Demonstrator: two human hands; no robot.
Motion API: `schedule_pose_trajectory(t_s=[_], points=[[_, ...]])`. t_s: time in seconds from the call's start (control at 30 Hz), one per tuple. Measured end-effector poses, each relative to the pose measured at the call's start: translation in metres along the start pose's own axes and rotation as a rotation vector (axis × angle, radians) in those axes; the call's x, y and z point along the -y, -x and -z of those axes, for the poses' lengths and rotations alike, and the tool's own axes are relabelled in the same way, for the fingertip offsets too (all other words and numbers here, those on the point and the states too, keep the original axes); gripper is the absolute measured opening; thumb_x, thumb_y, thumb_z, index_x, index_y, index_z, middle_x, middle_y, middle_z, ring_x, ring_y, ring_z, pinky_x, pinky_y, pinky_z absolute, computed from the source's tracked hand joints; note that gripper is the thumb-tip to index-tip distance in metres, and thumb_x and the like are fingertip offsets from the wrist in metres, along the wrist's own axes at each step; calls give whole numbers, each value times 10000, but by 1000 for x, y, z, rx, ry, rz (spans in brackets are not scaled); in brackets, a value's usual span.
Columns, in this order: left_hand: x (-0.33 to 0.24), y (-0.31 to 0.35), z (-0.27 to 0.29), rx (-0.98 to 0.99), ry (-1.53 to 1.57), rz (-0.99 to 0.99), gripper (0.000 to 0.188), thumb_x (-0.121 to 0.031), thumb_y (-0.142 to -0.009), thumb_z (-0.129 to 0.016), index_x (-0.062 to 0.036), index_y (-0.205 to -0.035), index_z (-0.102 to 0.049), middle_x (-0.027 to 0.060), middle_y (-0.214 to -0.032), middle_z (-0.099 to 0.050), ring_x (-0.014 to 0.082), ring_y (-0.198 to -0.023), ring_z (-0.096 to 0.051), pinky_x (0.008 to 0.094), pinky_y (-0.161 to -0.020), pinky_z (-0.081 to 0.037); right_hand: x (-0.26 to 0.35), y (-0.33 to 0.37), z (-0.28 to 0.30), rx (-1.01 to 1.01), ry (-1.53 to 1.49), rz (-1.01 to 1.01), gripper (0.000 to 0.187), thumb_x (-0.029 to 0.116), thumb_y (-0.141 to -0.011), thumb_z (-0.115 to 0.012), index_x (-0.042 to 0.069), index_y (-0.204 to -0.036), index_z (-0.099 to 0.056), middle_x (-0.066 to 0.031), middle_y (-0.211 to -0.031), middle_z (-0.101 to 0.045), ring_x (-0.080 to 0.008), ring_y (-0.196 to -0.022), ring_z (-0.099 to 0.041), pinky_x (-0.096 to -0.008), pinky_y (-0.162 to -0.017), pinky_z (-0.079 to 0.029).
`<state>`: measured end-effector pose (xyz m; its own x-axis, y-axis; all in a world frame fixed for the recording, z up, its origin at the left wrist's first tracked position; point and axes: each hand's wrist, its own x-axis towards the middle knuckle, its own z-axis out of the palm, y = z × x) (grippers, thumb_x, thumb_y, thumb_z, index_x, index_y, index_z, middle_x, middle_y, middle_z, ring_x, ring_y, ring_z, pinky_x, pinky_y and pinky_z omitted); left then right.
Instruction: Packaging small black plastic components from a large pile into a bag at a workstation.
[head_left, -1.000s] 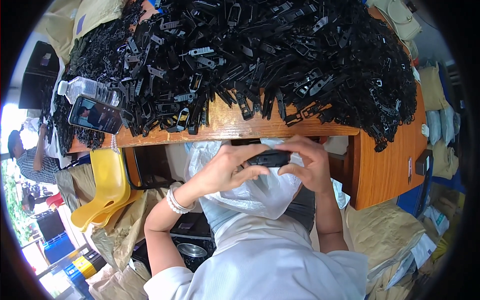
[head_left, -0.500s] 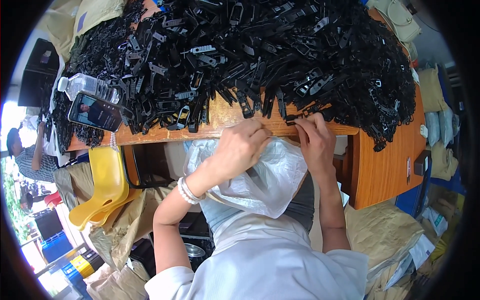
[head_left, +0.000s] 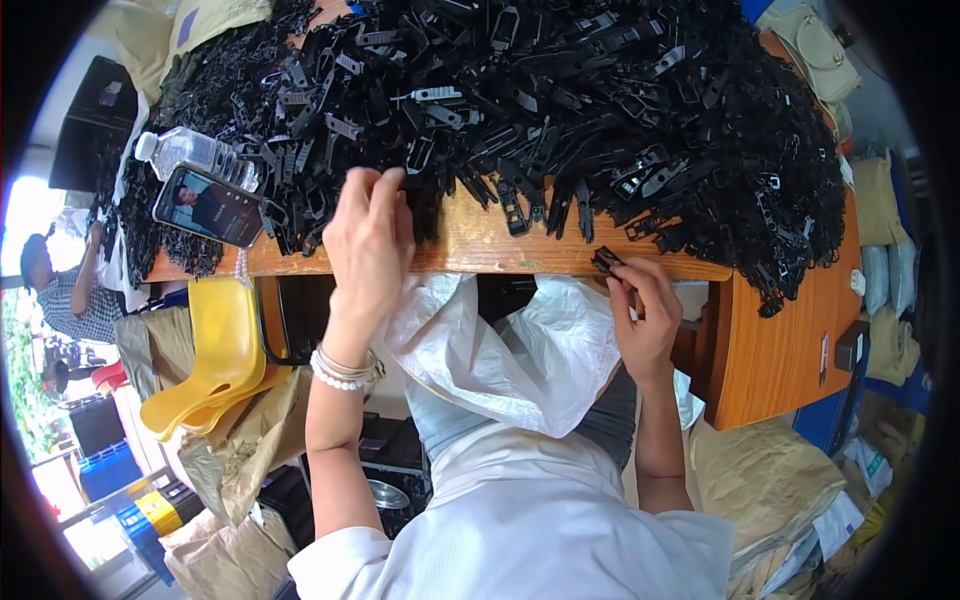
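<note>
1. Head view: reaching with left hand (head_left: 368,235) into near edge of pile of black plastic clips (head_left: 560,95) heaped on wooden table (head_left: 480,245); fingers curled down onto clips, loosely spread, not clear whether anything is gripped yet.
2. Pinching one small black clip (head_left: 605,262) at table edge with right hand (head_left: 642,318); thumb and forefinger closed on it, other fingers folded under.
3. Judging step: picking single clips off pile, with white plastic bag (head_left: 520,350) sitting open in lap just below table edge, between both forearms.
4. Next move likely calling for: closing left fingertips on one clip without dragging tangled neighbours off edge; carrying right-hand clip clear of edge over bag mouth.
5. Looking at clips: small, flat, black, slotted, stiff-looking, some with grey metal-looking parts; lying interlocked in deep heap covering most of tabletop, a few hanging over near edge.
6. Also showing: phone (head_left: 208,206) with lit screen and clear water bottle (head_left: 192,152) at left end of table, yellow plastic chair (head_left: 222,355) beneath, another person (head_left: 72,290) far left.
</note>
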<state>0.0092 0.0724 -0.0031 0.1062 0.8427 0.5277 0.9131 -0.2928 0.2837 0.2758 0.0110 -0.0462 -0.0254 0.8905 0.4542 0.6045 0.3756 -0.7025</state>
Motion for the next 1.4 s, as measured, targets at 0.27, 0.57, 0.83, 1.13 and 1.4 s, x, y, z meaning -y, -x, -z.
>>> schedule_pose_trajectory(t_s=[0.27, 0.57, 0.83, 1.13, 1.4], points=[[19, -17, 12, 227, -127, -96, 259, 15, -666, -623, 14, -921, -575, 99, -844, -482, 261, -765, -550, 343, -616, -468, 2, 3, -1, 8, -45, -5, 161, -60, -748, -645, -11, -895, -603, -72, -901, -602, -86, -591, -496, -208, -459, -325], [17, -4, 18, 97, 98, -54, 170, -4, -689, -644, 10, -828, -546, 100, -912, -575, 230, -709, -573, 303, -603, -467, 4, 2, -2, 32, -82, -40, 147, -44, -753, -647, -14, -891, -609, -74, -892, -606, -93, -570, -462, -211, -471, -335], [-27, 13, -2, 357, 1189, 447, 339, 97, -719, -634, -13, -1005, -490, 33, -932, -546, 6, -647, -459, 159, -578, -406, 23, -4, -2, 36, -170, -122, 149, -56, -750, -644, -25, -892, -613, -85, -897, -606, -86, -602, -484, -206, -518, -382], [-66, 12, -6, 712, 1449, 594, 359, 51, -750, -661, 27, -1097, -571, 10, -728, -583, 59, -521, -527, 187, -521, -435, 45, -5, -4, -113, -296, -7, 181, -65, -717, -662, -34, -893, -636, -124, -903, -602, -204, -801, -574, -280, -701, -458], [-77, 22, -5, 649, 1446, 510, 354, 54, -749, -666, 59, -1088, -565, 94, -850, -631, 124, -653, -622, 206, -605, -502, 39, -9, -2, 43, -261, 44, 212, -45, -681, -678, 20, -883, -671, -115, -951, -594, -231, -885, -555, -298, -689, -459]])
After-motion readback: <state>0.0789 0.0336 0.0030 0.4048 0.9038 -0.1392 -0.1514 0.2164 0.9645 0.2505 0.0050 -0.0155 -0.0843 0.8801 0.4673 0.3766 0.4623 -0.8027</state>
